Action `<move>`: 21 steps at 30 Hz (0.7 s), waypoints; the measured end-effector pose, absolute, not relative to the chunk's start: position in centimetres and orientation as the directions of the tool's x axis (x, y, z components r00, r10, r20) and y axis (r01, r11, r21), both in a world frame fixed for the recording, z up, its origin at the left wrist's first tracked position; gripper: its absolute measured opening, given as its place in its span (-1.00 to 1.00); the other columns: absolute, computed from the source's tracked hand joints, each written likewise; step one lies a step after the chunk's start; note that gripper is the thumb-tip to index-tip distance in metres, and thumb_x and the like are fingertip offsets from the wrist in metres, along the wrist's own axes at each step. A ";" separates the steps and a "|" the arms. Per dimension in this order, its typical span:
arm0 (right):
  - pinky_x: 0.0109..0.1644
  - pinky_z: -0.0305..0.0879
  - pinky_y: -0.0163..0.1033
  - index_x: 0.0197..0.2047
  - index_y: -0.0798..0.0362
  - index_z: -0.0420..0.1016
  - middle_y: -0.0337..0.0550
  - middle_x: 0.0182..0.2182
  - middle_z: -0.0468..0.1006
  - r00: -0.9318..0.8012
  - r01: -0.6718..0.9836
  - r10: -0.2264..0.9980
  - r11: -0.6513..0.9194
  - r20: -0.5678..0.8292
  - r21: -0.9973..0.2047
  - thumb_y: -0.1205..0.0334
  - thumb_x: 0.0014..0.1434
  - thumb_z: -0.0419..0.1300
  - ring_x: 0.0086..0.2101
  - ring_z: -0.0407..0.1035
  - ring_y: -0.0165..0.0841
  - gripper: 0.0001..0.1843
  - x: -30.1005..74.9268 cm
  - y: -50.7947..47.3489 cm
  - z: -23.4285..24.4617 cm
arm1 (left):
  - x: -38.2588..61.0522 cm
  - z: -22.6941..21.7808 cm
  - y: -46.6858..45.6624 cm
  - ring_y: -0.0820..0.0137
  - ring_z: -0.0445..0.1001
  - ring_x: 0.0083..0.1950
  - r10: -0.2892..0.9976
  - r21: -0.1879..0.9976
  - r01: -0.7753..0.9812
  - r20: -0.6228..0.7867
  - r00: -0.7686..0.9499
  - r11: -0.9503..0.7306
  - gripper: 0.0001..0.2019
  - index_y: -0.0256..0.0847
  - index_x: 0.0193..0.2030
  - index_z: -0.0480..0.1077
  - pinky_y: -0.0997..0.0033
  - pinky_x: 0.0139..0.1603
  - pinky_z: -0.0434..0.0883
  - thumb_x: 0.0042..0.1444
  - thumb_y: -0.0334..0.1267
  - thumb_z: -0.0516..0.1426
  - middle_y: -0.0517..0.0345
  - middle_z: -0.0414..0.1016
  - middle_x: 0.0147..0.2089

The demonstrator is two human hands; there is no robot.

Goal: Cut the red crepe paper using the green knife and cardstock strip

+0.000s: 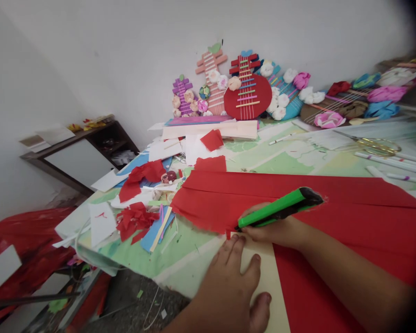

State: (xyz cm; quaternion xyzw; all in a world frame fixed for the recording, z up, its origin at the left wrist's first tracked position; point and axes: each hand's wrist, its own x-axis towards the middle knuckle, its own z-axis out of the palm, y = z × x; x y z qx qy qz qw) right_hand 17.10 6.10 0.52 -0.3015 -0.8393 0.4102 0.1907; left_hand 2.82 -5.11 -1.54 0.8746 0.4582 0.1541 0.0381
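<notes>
My right hand (280, 232) is closed around a green box cutter (273, 208) with a black end. The cutter's tip points down at the upper edge of a cream card (271, 273), where a small red strip shows; the blade itself is hard to make out. Under the card and my right arm lies a large sheet of red paper (367, 222) with crease lines and a ragged left edge. My left hand (225, 282) rests flat on the card with its fingers spread, fingertips close to the cutter's tip.
Torn red paper scraps (137, 219) and paper strips lie at the left of the green-patterned table (180, 268). Decorated paper instruments (247, 95) lean on the wall. Scissors (376, 144) and several white markers (395, 164) lie at right. A dark shelf (83, 148) stands at left.
</notes>
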 end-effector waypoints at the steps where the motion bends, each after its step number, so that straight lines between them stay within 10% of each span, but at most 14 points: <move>1: -0.43 0.19 -0.34 -0.62 0.03 0.19 -0.32 -0.60 0.30 -0.728 0.358 0.684 0.442 0.050 -0.823 0.34 0.01 0.03 -0.53 0.23 -0.46 -0.80 17.2 6.0 0.6 | 2.8 -1.5 -5.1 -0.13 0.15 0.11 0.813 0.208 0.790 0.238 0.531 -0.576 -0.53 -0.36 -0.03 0.32 -0.05 0.00 0.23 -0.04 -0.09 0.11 -0.48 0.19 0.07; 21: -0.42 0.22 -0.33 -0.61 0.03 0.19 -0.33 -0.61 0.30 -0.696 0.363 0.718 0.368 0.013 -0.856 0.32 -0.01 0.02 -0.53 0.25 -0.45 -0.82 17.5 5.7 1.0 | 2.8 -1.5 -5.2 -0.12 0.15 0.12 0.817 0.230 0.787 0.248 0.521 -0.572 -0.55 -0.35 -0.05 0.33 -0.09 -0.01 0.22 -0.05 -0.10 0.11 -0.44 0.19 0.08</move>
